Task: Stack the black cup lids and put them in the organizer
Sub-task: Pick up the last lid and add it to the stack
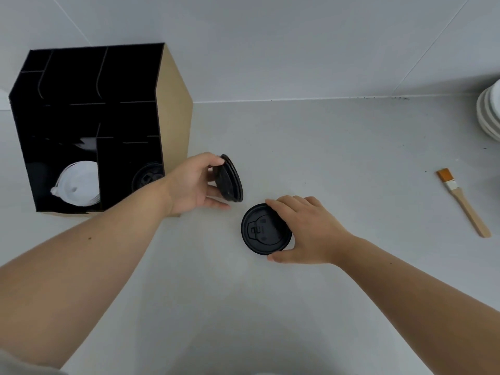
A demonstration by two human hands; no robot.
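My left hand [193,182] holds a small stack of black cup lids [231,180] on edge, just right of the black organizer [89,115]. My right hand [305,231] grips one black lid [262,230] that lies flat on the counter, thumb at its near rim and fingers over its far rim. In the organizer's lower right compartment stands another black lid [147,175]. Its lower left compartment holds a stack of white lids [79,186].
A wooden-handled brush [464,203] with orange bristles lies on the counter at the right. White plates [489,115] are stacked at the far right edge. The organizer has tan cardboard sides and stands against the white wall.
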